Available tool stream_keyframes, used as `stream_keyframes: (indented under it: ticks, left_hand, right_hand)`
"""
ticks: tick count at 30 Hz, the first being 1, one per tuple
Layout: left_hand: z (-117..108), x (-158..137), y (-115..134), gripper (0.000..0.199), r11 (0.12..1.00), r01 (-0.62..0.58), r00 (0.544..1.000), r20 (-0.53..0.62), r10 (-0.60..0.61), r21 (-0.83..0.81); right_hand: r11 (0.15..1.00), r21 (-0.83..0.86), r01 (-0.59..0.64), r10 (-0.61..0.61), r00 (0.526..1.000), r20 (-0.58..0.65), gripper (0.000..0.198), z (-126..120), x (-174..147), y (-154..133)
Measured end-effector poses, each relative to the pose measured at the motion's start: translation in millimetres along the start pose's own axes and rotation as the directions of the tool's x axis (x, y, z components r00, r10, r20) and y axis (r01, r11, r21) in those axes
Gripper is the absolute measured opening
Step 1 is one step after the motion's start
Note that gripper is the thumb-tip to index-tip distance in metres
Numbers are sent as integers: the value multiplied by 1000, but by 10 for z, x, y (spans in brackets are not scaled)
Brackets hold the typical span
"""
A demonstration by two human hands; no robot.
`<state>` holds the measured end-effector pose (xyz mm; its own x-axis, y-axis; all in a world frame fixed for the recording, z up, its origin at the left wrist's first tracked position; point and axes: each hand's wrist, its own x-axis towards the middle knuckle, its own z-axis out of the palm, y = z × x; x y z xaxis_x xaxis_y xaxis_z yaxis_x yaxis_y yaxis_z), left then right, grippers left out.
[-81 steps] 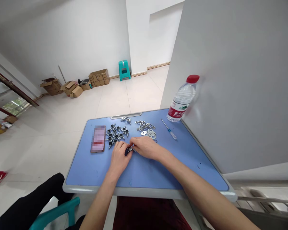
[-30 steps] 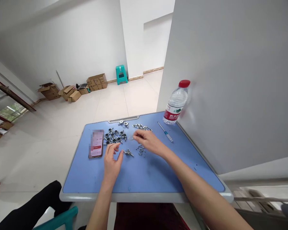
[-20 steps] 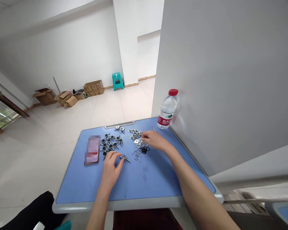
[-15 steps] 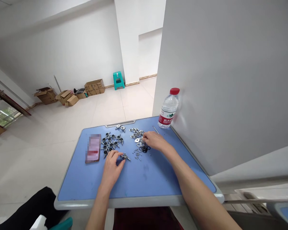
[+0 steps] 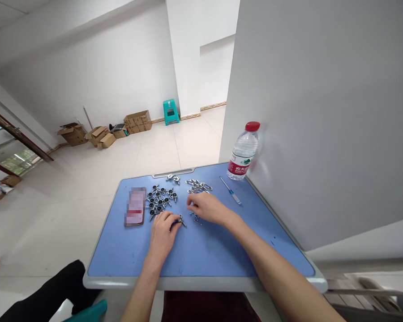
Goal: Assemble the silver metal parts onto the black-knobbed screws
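Note:
My left hand [image 5: 163,231] rests on the blue tabletop, its thumb and index finger closed on a small metal fitting [image 5: 182,221] with a protruding stem. Over the middle of the table hovers my right hand [image 5: 208,207], fingertips pinched together. Whatever they may hold is too small to make out. Below that hand lie tiny metal pieces [image 5: 196,218], partly hidden by it. Just beyond it is a pile of silver loop-shaped parts [image 5: 198,185]. Several metal fittings with black round centres [image 5: 159,201] are heaped beyond my left hand.
A phone [image 5: 135,207] lies at the table's left. A screwdriver [image 5: 233,193] with a clear blue handle lies at the right, near a red-capped water bottle [image 5: 242,154] by the wall. Silver plates [image 5: 173,178] sit at the far edge. Cardboard boxes [image 5: 137,121] and a stool [image 5: 170,112] stand beyond.
My right hand has moved left and slightly nearer, away from the flat plates, uncovering the screwdriver. The left thumb and index finger have closed in on the fitting. The view has shifted slightly.

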<state>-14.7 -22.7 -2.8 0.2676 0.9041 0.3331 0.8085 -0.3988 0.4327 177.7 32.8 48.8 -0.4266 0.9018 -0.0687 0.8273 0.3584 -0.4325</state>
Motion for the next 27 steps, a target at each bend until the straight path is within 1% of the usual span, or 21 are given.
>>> stream_keyframes:
  ticks: [2, 3, 7, 10, 15, 17, 20, 24, 27]
  left_hand:
    - [-10, 1, 6, 14, 1000, 12, 1000, 5, -12, 5]
    - [-15, 2, 10, 15, 1000, 17, 1000, 9, -17, 4]
    - [-31, 11, 29, 17, 999, 42, 999, 21, -42, -8]
    - [-32, 12, 35, 16, 998, 60, 998, 29, -59, -24]
    - [-25, 8, 27, 15, 999, 54, 998, 37, -53, -10]
    - [-23, 7, 25, 15, 999, 54, 998, 40, -54, 6]
    - [-22, 6, 27, 13, 998, 55, 998, 33, -56, 24]
    - [-24, 7, 34, 14, 998, 50, 998, 21, -51, 38]
    - [-19, 12, 33, 16, 997, 60, 998, 22, -61, 57]
  right_hand:
    - [995, 31, 92, -94, 994, 60, 17, 94, 0, -69]
    - [992, 34, 119, -121, 989, 79, 18, 138, 2, -94]
    - [990, 25, 139, -141, 983, 118, 21, 234, 8, -139]
    - [990, 37, 133, -136, 985, 103, 20, 234, 3, -151]
    - [983, 79, 164, -168, 985, 39, 18, 259, 2, -172]
    - [985, 82, 151, -153, 988, 22, 19, 281, 7, -184]
    - [988, 108, 114, -118, 993, 29, 20, 302, 15, -203]
    - [970, 206, 126, -134, 991, 22, 17, 317, 14, -229]
    - [932, 323, 163, -174, 985, 7, 13, 331, 2, -247]
